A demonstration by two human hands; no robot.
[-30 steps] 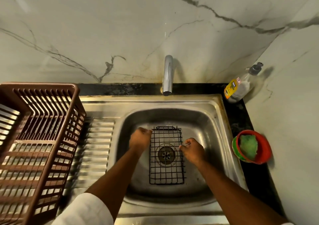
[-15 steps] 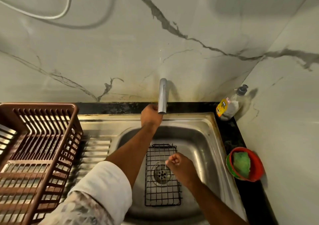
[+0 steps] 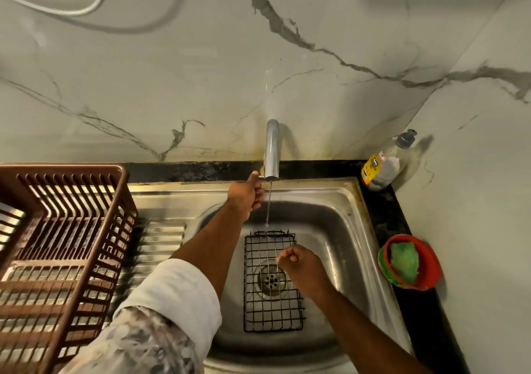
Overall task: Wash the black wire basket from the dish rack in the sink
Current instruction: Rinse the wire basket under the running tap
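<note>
The black wire basket (image 3: pixel 264 307) lies flat on the bottom of the steel sink (image 3: pixel 339 230), over the drain. My left hand (image 3: pixel 247 197) reaches up to the base of the chrome tap (image 3: pixel 272 149) and touches its lever beside the spout. A thin stream of water falls from the spout onto the basket's far end. My right hand (image 3: pixel 298 264) hovers in a loose fist over the basket's right side; whether it grips a wire is unclear.
A brown plastic dish rack (image 3: pixel 57 247) stands on the drainboard at the left. A dish soap bottle (image 3: pixel 382 164) sits at the back right corner. A red bowl (image 3: pixel 428 267) with a green scrubber (image 3: pixel 403 261) rests on the black counter at the right.
My left hand left the basket and went up to the tap. Water now runs from the spout. My right hand lifted slightly over the basket.
</note>
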